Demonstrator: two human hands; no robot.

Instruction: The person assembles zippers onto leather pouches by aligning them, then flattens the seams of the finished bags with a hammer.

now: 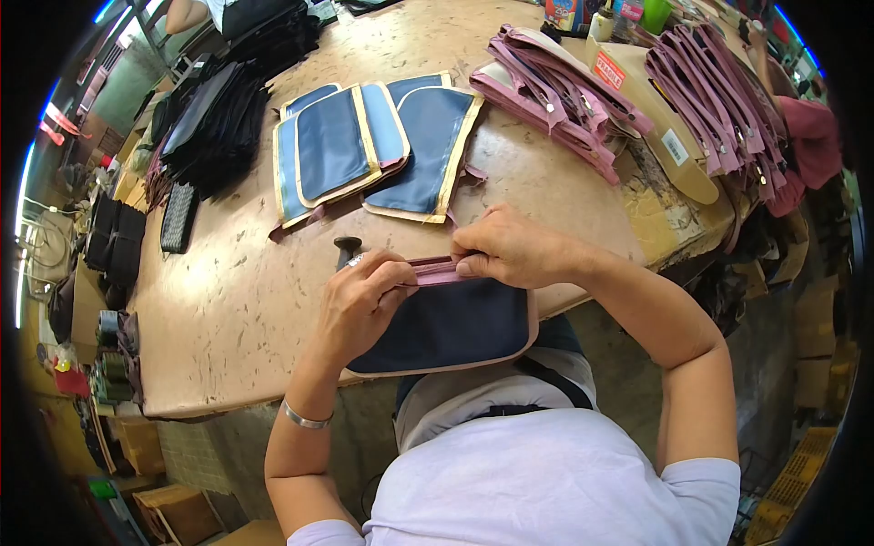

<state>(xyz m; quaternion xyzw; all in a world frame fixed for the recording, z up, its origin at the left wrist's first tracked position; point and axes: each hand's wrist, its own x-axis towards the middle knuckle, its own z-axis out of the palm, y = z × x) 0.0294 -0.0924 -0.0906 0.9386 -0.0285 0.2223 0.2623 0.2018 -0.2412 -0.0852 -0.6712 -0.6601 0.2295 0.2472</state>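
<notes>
A dark blue bag piece (pixel 446 326) with pale edging hangs at the table's front edge, its pink zipper strip (pixel 439 270) uppermost. My left hand (pixel 362 300) pinches the strip's left end, and my right hand (pixel 510 247) grips the right end with curled fingers. Just behind my left hand a dark hammer-like tool (pixel 347 246) shows its round head; the rest is hidden. Farther back lie several blue panels (pixel 337 146) edged with yellowish tape, overlapping one another.
Stacks of mauve zippered pieces (pixel 564 96) lie at the back right, beside a cardboard piece (pixel 669 150) with a red label. Black pieces (pixel 214 123) are piled at the left, near a dark textured block (pixel 179 218). Another person's arm (pixel 185 15) shows at the far left.
</notes>
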